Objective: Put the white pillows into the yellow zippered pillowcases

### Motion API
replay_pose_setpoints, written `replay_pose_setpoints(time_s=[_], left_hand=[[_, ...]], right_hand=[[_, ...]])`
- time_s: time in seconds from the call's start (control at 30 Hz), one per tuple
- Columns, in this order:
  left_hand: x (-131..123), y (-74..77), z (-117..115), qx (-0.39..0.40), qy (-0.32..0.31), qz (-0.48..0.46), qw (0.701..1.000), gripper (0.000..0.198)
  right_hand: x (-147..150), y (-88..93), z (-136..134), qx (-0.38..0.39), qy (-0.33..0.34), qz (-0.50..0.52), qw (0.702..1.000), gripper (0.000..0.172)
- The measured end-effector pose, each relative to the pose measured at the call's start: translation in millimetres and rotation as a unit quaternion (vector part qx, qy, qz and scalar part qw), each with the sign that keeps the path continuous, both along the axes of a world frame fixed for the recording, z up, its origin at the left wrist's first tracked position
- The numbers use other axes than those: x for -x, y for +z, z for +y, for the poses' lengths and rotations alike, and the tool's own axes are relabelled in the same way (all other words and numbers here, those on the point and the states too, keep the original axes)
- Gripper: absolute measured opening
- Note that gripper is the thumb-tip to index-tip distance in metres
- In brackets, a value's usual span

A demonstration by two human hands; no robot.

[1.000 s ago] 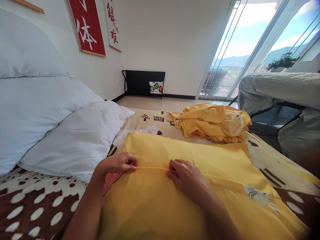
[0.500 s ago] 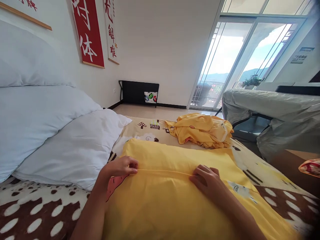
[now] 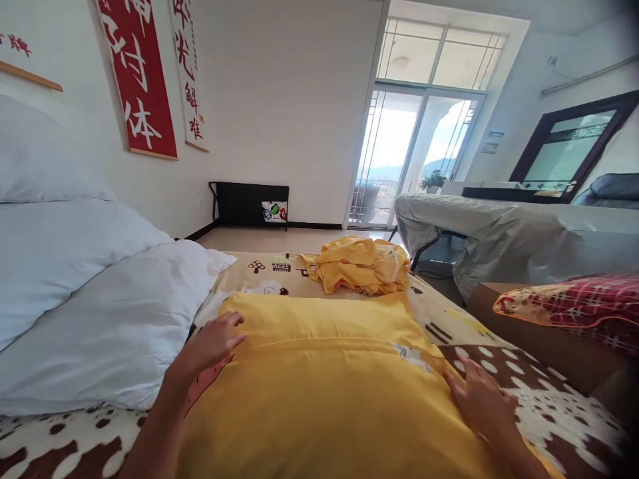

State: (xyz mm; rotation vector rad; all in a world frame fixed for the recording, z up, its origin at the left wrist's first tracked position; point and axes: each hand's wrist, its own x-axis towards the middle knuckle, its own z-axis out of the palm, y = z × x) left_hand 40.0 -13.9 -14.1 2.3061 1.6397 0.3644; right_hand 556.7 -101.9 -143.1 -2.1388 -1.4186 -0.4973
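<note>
A plump pillow in a yellow pillowcase [image 3: 324, 379] lies in front of me on the patterned bedspread [image 3: 504, 372]. My left hand [image 3: 215, 340] rests flat on the pillow's left end, fingers stretched out. My right hand [image 3: 482, 398] lies open at the pillow's right edge, fingers spread against the cover. Neither hand holds anything. A seam runs across the pillow between the two hands.
Two white pillows [image 3: 84, 313] are stacked at the left against the wall. A crumpled yellow cloth [image 3: 362, 265] lies at the far end of the bed. A grey covered piece of furniture [image 3: 499, 233] and a red plaid cushion [image 3: 574, 307] stand at the right.
My right hand slid right along the seam to the pillow's right edge. My left hand let go of its pinch on the seam and opened flat. The view swung to the right.
</note>
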Motion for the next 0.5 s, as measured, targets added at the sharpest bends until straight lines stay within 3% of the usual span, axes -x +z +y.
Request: replay_pose_setpoints(time_s=[0.03, 0.1, 0.23, 0.3, 0.37, 0.5], left_hand=[[-13.6, 3.1, -9.5, -0.043, -0.008, -0.016, 0.999, 0.042], [-46.8, 6.2, -27.4, -0.103, -0.064, -0.033, 0.992, 0.045], [-113.0, 2.8, -39.0, -0.098, -0.223, 0.005, 0.97, 0.054], [-134.0, -4.5, -28.6, -0.085, -0.222, 0.015, 0.971, 0.055], [-143.1, -17.6, -12.6, -0.079, -0.181, 0.017, 0.98, 0.053], [-131.8, -53.4, 12.5, -0.086, -0.113, 0.018, 0.99, 0.052]], right_hand=[[16.1, 12.8, -1.0, -0.004, 0.014, 0.016, 1.0, 0.058], [60.7, 42.9, -3.0, -0.002, 0.136, 0.034, 0.99, 0.056], [162.5, 93.8, 1.0, 0.056, 0.374, 0.014, 0.926, 0.049], [195.6, 103.5, 12.8, 0.073, 0.403, 0.029, 0.912, 0.049], [208.5, 102.1, 29.7, 0.094, 0.399, 0.038, 0.911, 0.051], [184.4, 80.9, 60.3, 0.157, 0.33, 0.043, 0.93, 0.056]])
